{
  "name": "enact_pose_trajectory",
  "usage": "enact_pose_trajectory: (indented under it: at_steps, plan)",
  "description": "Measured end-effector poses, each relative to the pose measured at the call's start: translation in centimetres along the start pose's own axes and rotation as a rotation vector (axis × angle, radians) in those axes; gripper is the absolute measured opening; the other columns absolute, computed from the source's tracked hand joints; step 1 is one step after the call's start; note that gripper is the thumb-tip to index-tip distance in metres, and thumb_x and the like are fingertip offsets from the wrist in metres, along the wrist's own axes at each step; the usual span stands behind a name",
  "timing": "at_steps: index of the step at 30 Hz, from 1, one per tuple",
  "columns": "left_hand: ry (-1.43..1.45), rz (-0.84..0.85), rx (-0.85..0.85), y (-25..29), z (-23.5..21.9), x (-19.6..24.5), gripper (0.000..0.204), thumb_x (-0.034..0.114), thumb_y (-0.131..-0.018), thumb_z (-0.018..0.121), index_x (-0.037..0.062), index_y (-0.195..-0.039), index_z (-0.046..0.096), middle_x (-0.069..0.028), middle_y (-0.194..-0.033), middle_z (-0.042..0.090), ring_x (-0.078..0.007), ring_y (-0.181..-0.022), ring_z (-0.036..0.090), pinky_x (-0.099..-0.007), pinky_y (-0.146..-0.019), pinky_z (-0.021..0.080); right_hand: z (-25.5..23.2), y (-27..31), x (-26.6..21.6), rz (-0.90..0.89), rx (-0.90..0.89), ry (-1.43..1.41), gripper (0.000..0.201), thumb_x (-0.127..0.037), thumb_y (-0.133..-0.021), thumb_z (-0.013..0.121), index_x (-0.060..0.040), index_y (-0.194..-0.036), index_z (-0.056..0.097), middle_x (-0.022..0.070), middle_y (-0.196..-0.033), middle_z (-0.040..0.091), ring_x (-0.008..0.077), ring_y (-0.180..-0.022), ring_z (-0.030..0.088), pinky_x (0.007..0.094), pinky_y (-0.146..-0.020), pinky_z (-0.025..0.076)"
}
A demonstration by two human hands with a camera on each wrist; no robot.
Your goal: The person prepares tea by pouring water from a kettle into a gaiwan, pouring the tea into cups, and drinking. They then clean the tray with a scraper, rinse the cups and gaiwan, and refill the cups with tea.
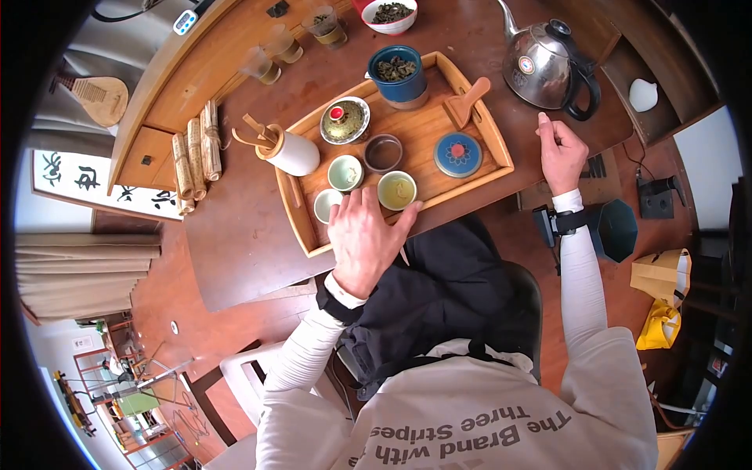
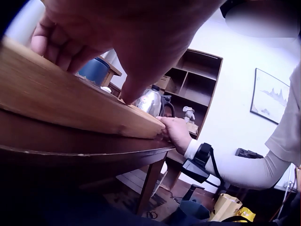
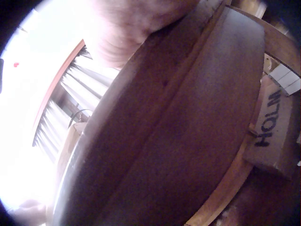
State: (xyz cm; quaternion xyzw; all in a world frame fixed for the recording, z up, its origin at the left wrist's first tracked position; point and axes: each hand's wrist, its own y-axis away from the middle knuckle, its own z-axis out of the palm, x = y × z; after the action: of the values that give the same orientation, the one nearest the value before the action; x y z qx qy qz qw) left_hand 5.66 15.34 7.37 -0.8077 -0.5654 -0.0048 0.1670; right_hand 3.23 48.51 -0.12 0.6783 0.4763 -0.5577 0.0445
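Observation:
My left hand (image 1: 363,239) reaches over the near rim of the wooden tray (image 1: 470,182), fingers close by the small cups and thumb at the rim. Beside its fingertips sit a cup of pale yellow tea (image 1: 397,190), a light green cup (image 1: 345,172) and a white cup (image 1: 327,206), partly covered by the hand. A brown cup (image 1: 383,153) stands behind them. Loosely curled and holding nothing, my right hand (image 1: 562,153) rests at the table's front edge, below the steel kettle (image 1: 540,66). In the left wrist view, the left fingers (image 2: 61,49) hang behind the tray's wall.
On the tray are a patterned lidded bowl (image 1: 345,125), a blue pot of tea leaves (image 1: 396,78), its blue lid (image 1: 457,154) and a wooden scoop (image 1: 468,102). A white tool holder (image 1: 298,153) stands at its left. Bamboo rolls (image 1: 194,160) lie farther left; several glasses stand behind.

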Motion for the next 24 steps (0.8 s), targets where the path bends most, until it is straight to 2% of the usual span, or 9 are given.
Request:
enact_pose_trajectory:
  at_steps: [1,3,7,9,17,19,21,23,24]
  plan:
    - [0.002,0.001,0.001,-0.3,0.1,0.6,0.055,0.048,-0.082,0.083,-0.0018,-0.102,0.068,-0.0168,-0.084,0.070,-0.0364,-0.080,0.070,-0.0449,-0.077,0.055,0.0,0.0,0.0,0.000,0.000,-0.004,0.031,-0.023,-0.098,0.073,0.0014,-0.080,0.071,0.0110,-0.065,0.065,0.0159,-0.058,0.058,0.0323,-0.060,0.046]
    - [-0.038,-0.144,-0.088,-1.0,-0.1,1.5,0.061,0.056,-0.081,0.081,-0.0012,-0.098,0.068,-0.0192,-0.077,0.071,-0.0393,-0.071,0.071,-0.0466,-0.068,0.057,0.0,0.0,0.1,0.012,-0.004,-0.011,0.031,-0.023,-0.098,0.073,0.0013,-0.080,0.071,0.0112,-0.066,0.065,0.0161,-0.058,0.058,0.0324,-0.060,0.046]
    - [-0.009,-0.193,-0.124,-2.2,0.2,1.7,0.062,0.058,-0.080,0.081,-0.0004,-0.093,0.067,-0.0214,-0.074,0.071,-0.0405,-0.070,0.072,-0.0475,-0.062,0.057,0.0,-0.1,0.1,0.020,-0.008,-0.012,0.031,-0.024,-0.098,0.073,0.0012,-0.080,0.071,0.0115,-0.067,0.066,0.0164,-0.058,0.058,0.0326,-0.060,0.046]
    - [-0.031,-0.253,-0.213,-2.7,-0.3,1.9,0.060,0.056,-0.079,0.080,-0.0010,-0.093,0.069,-0.0219,-0.075,0.072,-0.0399,-0.072,0.073,-0.0465,-0.066,0.058,0.0,-0.1,0.0,0.018,-0.008,-0.015,0.031,-0.024,-0.098,0.073,0.0013,-0.079,0.070,0.0114,-0.067,0.065,0.0165,-0.058,0.058,0.0327,-0.060,0.046]
    - [0.058,-0.223,-0.146,-3.3,-3.5,2.1,0.053,0.048,-0.080,0.077,-0.0016,-0.098,0.072,-0.0215,-0.081,0.074,-0.0398,-0.077,0.074,-0.0453,-0.073,0.058,0.1,0.0,-0.1,-0.007,0.010,-0.028,0.032,-0.023,-0.098,0.073,0.0012,-0.078,0.069,0.0118,-0.066,0.064,0.0177,-0.058,0.058,0.0336,-0.060,0.046]
    - [0.134,-0.237,-0.164,-4.2,-4.7,2.2,0.053,0.046,-0.081,0.077,-0.0027,-0.100,0.072,-0.0216,-0.083,0.074,-0.0393,-0.079,0.074,-0.0446,-0.074,0.058,0.1,-0.1,0.0,-0.041,0.015,-0.017,0.035,-0.024,-0.100,0.072,0.0037,-0.079,0.069,0.0067,-0.065,0.066,0.0080,-0.059,0.056,0.0287,-0.058,0.045]
    - [0.377,-0.221,-0.080,-5.7,-5.4,2.2,0.048,0.039,-0.080,0.079,-0.0044,-0.099,0.071,-0.0243,-0.086,0.074,-0.0412,-0.081,0.074,-0.0453,-0.075,0.059,0.1,0.0,0.0,-0.037,0.011,-0.012,0.035,-0.024,-0.100,0.072,0.0038,-0.079,0.068,0.0068,-0.065,0.066,0.0080,-0.059,0.056,0.0288,-0.058,0.045]
    - [0.381,-0.231,-0.071,-7.6,-5.9,2.0,0.048,0.036,-0.080,0.079,-0.0057,-0.103,0.071,-0.0253,-0.089,0.074,-0.0416,-0.085,0.074,-0.0459,-0.080,0.058,0.0,-0.1,0.0,-0.035,0.009,-0.007,0.035,-0.023,-0.100,0.072,0.0039,-0.079,0.068,0.0069,-0.065,0.066,0.0081,-0.059,0.055,0.0288,-0.058,0.045]
    - [0.380,-0.188,-0.037,-8.6,-6.0,1.8,0.049,0.036,-0.080,0.080,-0.0058,-0.103,0.071,-0.0262,-0.090,0.074,-0.0413,-0.088,0.074,-0.0456,-0.080,0.058,0.0,-0.2,0.0,-0.020,0.011,-0.016,0.032,-0.022,-0.099,0.073,0.0024,-0.079,0.069,0.0096,-0.065,0.065,0.0139,-0.059,0.057,0.0312,-0.059,0.046]
